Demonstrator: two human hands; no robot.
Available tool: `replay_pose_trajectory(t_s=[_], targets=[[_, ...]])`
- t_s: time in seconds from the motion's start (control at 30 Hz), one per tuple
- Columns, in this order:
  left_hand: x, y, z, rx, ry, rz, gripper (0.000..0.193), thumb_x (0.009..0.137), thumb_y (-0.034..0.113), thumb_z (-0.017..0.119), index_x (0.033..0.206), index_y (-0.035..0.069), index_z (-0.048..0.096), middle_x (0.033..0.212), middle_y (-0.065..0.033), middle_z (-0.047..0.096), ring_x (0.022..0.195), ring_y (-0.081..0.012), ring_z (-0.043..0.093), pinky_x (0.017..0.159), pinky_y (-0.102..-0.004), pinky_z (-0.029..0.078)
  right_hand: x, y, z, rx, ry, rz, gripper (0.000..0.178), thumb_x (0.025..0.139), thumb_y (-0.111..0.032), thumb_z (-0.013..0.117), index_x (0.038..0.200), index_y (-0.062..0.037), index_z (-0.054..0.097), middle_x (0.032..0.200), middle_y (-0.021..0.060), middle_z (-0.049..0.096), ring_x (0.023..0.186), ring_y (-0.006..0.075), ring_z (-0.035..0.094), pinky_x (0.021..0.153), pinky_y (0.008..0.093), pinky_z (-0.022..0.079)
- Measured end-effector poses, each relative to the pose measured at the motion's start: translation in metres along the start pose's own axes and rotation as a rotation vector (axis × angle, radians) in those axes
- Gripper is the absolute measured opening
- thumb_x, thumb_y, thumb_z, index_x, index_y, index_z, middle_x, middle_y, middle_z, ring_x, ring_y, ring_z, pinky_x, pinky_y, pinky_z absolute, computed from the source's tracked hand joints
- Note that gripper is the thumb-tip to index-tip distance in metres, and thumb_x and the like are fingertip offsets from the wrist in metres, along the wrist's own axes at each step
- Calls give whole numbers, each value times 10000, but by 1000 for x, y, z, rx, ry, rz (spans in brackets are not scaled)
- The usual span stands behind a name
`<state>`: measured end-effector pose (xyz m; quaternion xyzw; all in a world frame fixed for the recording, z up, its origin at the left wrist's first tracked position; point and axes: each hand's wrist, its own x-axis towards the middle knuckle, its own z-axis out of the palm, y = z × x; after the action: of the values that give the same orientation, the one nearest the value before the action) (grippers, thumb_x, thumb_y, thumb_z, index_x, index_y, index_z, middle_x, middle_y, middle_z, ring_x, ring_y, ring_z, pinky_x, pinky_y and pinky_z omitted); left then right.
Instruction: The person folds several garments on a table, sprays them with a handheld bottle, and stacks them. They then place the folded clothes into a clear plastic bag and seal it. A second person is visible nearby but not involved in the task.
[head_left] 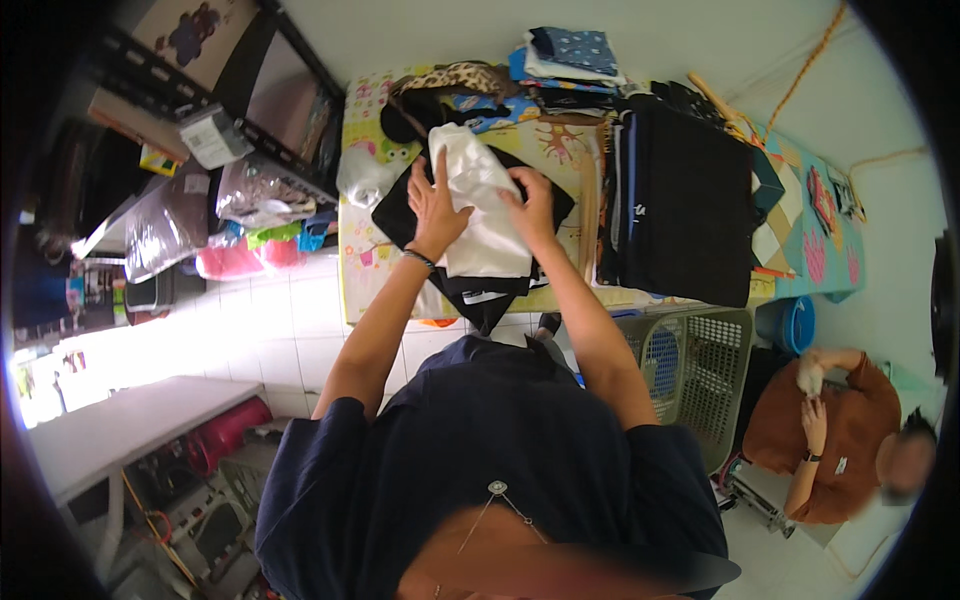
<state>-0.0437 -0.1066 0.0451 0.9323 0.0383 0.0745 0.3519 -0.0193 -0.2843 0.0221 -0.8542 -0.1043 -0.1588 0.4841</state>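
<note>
Looking smooth on the white cloth [490,228]; right of that cloth, showing matt fabric on the folded black garments [690,200]; left, showing glossy plastic on the wrapped packages [170,228].

Stacked dark garments [690,200] are lying on the patterned tablecloth [562,147], leopard-print cloth [470,76] is resting farther back, an olive basket [718,375] is standing near a blue bucket [800,325], and a co-worker in brown [855,440] is occupying the lower right.
</note>
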Motion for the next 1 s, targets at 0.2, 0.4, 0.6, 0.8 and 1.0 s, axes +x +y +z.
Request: replay_pose_trajectory(t_s=[0.2, 0.4, 0.6, 0.8, 1.0], targets=[[59, 31, -78, 219, -155, 843, 553, 633, 391, 872, 1086, 169, 645, 1346, -87, 534, 1430, -338, 287, 1138, -678, 57, -24, -48, -11, 489, -115, 26, 327, 872, -53, 713, 1167, -22, 577, 1009, 81, 678, 951, 71, 594, 825, 269, 493], [77, 100, -132, -55, -398, 904, 450, 689, 229, 847, 1049, 70, 628, 924, -73, 674, 888, -254, 668, 1042, -442, 415, -68, -84, -97, 367, -372, 356, 482, 857, -213, 769, 1218, 10, 541, 982, 90, 678, 919, 146, 645, 799, 262, 492], [87, 236, -153, -395, -553, 779, 464, 652, 145, 835, 1027, 10, 598, 868, -96, 630, 792, -243, 617, 760, -334, 492, -65, -136, -196, 478, 184, 83, 550, 826, -235, 791, 1214, 52, 527, 919, 69, 655, 876, 140, 633, 824, 261, 472], [71, 344, -148, -547, -585, 1249, 380, 698, 129, 832, 988, 6, 621, 834, -81, 637, 748, -175, 617, 711, -269, 478, -56, -161, -264, 101, 212, 156, 293, 884, -151, 717, 1116, -17, 598, 954, 116, 646, 986, 183, 611, 863, 348, 461], [109, 410, -65, -171, -295, 1258, 515, 833, 421, 731, 1101, -9, 643, 924, -191, 696, 861, -300, 677, 777, -368, 515, -73, -148, -308, 412, 556, 337, 279, 942, -218, 684, 1073, 15, 604, 909, 24, 651, 817, 65, 580, 739, 246, 479]])
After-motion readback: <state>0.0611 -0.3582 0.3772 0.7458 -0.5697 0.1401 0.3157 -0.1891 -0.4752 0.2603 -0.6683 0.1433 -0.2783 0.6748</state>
